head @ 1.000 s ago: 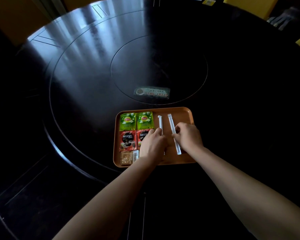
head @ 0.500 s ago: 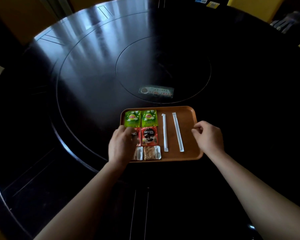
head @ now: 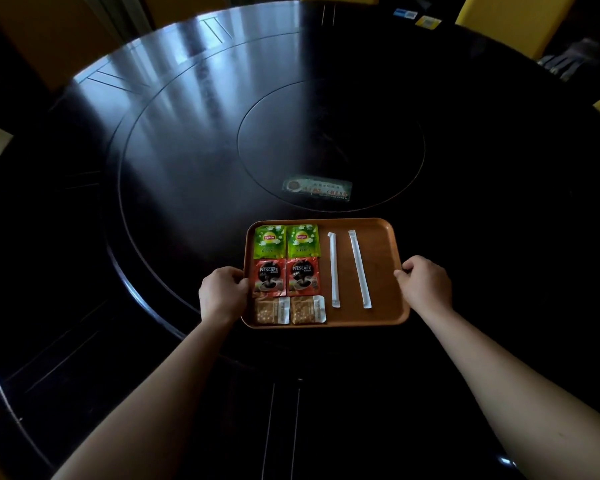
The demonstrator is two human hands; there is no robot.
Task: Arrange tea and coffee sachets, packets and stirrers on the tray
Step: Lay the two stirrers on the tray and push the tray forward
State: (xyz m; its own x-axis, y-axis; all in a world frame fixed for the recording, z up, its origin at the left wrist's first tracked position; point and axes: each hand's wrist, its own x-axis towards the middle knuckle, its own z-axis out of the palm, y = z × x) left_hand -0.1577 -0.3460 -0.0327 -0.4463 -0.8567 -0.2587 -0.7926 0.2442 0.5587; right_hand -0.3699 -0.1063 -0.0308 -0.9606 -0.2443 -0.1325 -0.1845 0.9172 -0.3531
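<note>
Left hand [head: 222, 295] gripping tray [head: 378, 271] left rim, right hand [head: 425, 283] clasping right rim

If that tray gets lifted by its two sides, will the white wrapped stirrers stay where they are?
Probably not if it tilts. The two stirrers look thin and light, lying loose on the smooth tray, so they may slide or roll. The raised rim should likely catch them. Both hands grip opposite edges, which favours a level lift.

Tabletop [head: 174, 161]: round, dark, glossy, with concentric inlaid rings. Tray [head: 378, 271]: orange, rectangular, positioned at the near side. Card [head: 317, 189]: printed, lying flat inside the central ring, just beyond the tray.
</note>
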